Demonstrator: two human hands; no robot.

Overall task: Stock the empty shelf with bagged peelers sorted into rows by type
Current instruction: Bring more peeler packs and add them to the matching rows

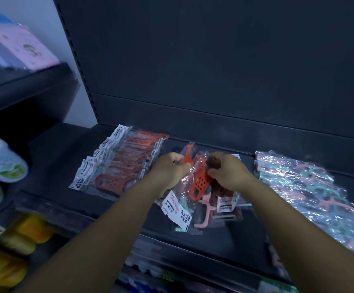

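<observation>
Left hand (169,166) & right hand (226,172) are both curled shut on the same red bagged peeler (197,176), lifted a bit over a loose mixed heap (205,210) of bags mid-shelf. Fingers pinch the clear plastic at either side; the bag tilts, its white header card (177,210) hanging toward the near edge.

Just left of the hands lies a neat overlapped row of red peelers (119,163), running near to far, header cards to the left. Far right, a bigger pile of pink and teal bags (302,187), shiny and unsorted, spills toward the near right. All of it sits on the dark shelf (53,157). Blurred yellow goods (19,235) sit on a lower shelf, near left.

Risks, as I judge them: slick bags cling together, so a pink or dark one from the heap could ride along and land in the red row, spoiling the sort. Heap is close to the near lip; a tug could sweep bags off the edge. Dropping the bag carelessly would skew the row's overlap.

Writing: header cards carry red and blue print incl. Chinese characters, too blurred to read; no brand legible.
</observation>
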